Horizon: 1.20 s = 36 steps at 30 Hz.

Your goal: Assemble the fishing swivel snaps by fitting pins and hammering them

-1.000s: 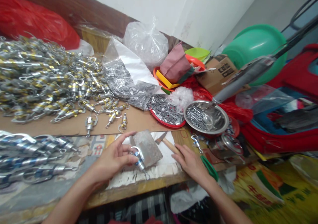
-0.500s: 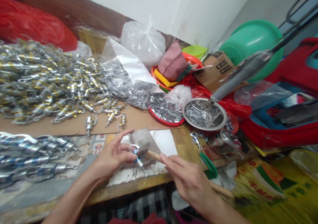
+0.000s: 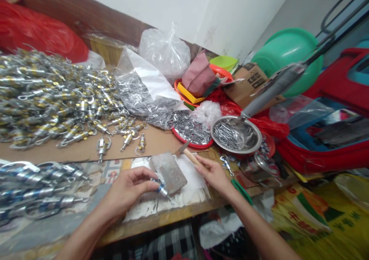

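Between the thumb and fingers of my left hand (image 3: 131, 187) is a small silvery metal fitting with a blue band (image 3: 162, 188). It points down to the right, beside the near left edge of a grey block (image 3: 168, 172). My right hand (image 3: 211, 171) is closed around the wooden handle of a small hammer (image 3: 192, 157). The hammer's dark head is up to the left, past the block's far right corner and apart from the fitting. White paper (image 3: 138, 210) lies under the block. Part of the fitting is covered by my left fingers.
Yellow-banded fittings (image 3: 52, 94) are heaped at left, blue-banded ones (image 3: 31, 190) nearer me. Beyond the block stand a red tray (image 3: 191, 131) of small metal pieces and a steel bowl (image 3: 236, 133) of pins. Green-handled scissors (image 3: 241, 190) lie right of my right hand.
The hammer has lifted off the fitting and moved right and away with my right hand, uncovering the block. My left hand still holds the fitting, now nearer the block's left edge.
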Available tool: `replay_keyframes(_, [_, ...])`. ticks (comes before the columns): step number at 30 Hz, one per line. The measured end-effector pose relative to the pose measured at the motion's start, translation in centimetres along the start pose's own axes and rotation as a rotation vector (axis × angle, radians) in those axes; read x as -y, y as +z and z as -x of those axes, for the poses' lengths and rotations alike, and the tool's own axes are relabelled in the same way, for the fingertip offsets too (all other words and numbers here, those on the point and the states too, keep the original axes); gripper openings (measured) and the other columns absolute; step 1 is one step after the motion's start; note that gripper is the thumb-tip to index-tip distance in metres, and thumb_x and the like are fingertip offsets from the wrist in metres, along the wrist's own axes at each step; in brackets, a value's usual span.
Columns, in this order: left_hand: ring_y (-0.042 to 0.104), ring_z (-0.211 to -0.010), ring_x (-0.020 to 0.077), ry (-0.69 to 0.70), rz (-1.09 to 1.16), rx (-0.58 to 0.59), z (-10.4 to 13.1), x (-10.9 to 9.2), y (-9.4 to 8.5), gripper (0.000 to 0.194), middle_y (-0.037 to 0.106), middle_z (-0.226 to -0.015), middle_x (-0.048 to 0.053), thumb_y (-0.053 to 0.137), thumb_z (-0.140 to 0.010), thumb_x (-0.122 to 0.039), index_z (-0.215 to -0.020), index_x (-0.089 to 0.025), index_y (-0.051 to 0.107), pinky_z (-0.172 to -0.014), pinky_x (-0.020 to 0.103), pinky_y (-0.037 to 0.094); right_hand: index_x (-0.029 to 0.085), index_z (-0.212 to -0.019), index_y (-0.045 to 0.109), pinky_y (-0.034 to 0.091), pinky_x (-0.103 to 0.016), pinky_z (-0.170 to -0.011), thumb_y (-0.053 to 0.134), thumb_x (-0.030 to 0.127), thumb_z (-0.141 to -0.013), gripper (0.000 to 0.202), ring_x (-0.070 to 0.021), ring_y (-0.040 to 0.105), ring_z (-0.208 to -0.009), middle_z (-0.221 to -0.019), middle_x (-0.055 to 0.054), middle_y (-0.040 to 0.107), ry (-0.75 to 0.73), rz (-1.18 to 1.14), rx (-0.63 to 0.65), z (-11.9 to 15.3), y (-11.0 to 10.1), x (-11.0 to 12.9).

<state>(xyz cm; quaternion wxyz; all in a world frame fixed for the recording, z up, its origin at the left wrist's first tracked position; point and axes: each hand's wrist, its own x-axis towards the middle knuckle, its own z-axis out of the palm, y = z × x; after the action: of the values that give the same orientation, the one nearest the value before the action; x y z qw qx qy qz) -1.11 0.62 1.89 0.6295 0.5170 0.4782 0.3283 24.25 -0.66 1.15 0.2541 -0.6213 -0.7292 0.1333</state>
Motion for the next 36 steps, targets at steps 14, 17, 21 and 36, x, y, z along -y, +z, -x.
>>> replay_keyframes(14, [0.060,-0.062,0.0160,0.388,-0.414,-0.139,0.5,-0.1,0.9,0.008,0.065,-0.064,0.002,0.065,-0.064,-0.024,-0.067,-0.021,0.072,-0.057,0.025,0.046,0.021,-0.079,0.069,0.041,-0.026,-0.077,0.057,0.013,-0.074,0.015,-0.0190,0.057,-0.089,-0.089,-0.006,0.065,0.044,0.365,0.061,-13.1,1.0,-3.8])
replay_keyframes(17, [0.062,-0.066,0.0164,0.379,-0.416,-0.144,0.9,0.1,0.8,0.011,0.067,-0.067,0.002,0.063,-0.067,-0.023,-0.071,-0.022,0.073,-0.060,0.025,0.047,0.019,-0.082,0.067,0.041,-0.026,-0.075,0.054,0.016,-0.077,0.014,-0.0187,0.058,-0.088,-0.090,-0.007,0.065,0.067,0.383,0.035,-12.9,0.6,-3.3])
replay_keyframes(21, [0.063,-0.066,0.0155,0.464,-0.438,-0.174,1.3,0.1,1.1,0.012,0.068,-0.068,0.002,0.060,-0.070,-0.022,-0.070,-0.022,0.072,-0.059,0.023,0.048,0.015,-0.088,0.064,0.042,-0.024,-0.071,0.049,0.019,-0.082,0.017,-0.0158,0.060,-0.081,-0.087,-0.007,0.066,0.043,0.333,-0.006,-10.0,-0.5,-0.4])
replay_keyframes(36, [0.064,-0.070,0.0167,0.748,-0.684,-0.369,2.3,0.3,2.6,0.030,0.069,-0.080,0.005,0.055,-0.075,-0.016,-0.104,-0.016,0.060,-0.067,0.023,0.050,0.014,-0.074,0.053,0.031,-0.029,-0.051,0.050,0.010,-0.077,0.006,-0.0169,0.045,-0.059,-0.067,-0.004,0.054,-0.718,0.509,0.085,-0.5,-1.2,10.1])
